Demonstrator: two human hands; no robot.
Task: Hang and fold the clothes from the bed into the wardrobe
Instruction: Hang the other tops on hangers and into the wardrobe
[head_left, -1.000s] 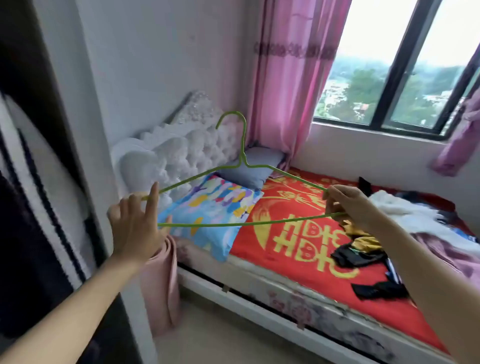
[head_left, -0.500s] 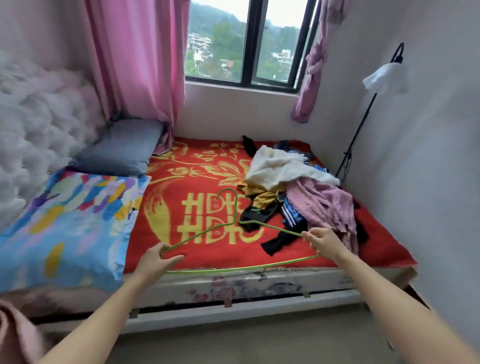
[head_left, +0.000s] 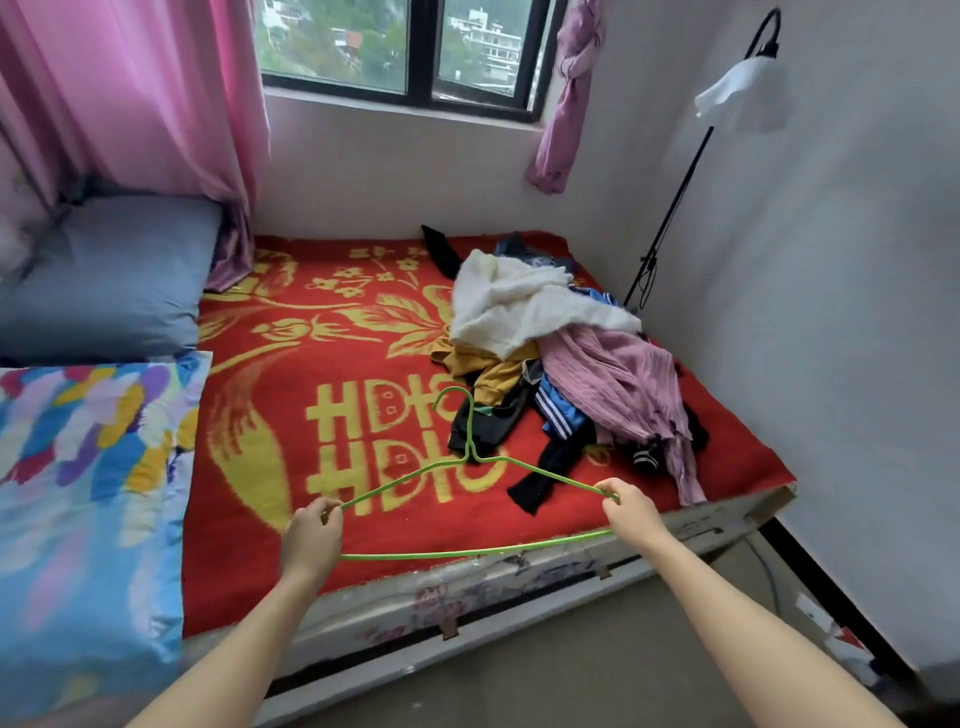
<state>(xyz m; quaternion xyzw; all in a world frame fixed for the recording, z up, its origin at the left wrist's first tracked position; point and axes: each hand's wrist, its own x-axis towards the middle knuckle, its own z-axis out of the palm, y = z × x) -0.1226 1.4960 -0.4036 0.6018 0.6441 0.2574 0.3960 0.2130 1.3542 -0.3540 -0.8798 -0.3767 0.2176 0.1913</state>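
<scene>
A thin green wire hanger (head_left: 470, 452) is held level over the near edge of the bed, hook pointing away from me. My left hand (head_left: 311, 535) grips its left corner and my right hand (head_left: 631, 512) grips its right corner. Beyond the hanger, a heap of clothes (head_left: 561, 358) lies on the red and gold bedspread (head_left: 332, 395): a white fluffy garment on top, a pink ribbed one, a mustard one, a blue striped one and black pieces. The wardrobe is out of view.
A grey pillow (head_left: 104, 275) and a colourful pillow (head_left: 88, 499) lie at the left. Pink curtains (head_left: 140, 98) flank the window. A black floor lamp (head_left: 691, 171) stands in the right corner by the wall. Bare floor (head_left: 597, 670) runs along the bed's front.
My view swung from the wardrobe side and headboard to face the bed and clothes heap. Both hands lowered the hanger over the bed's front edge, still holding its two corners.
</scene>
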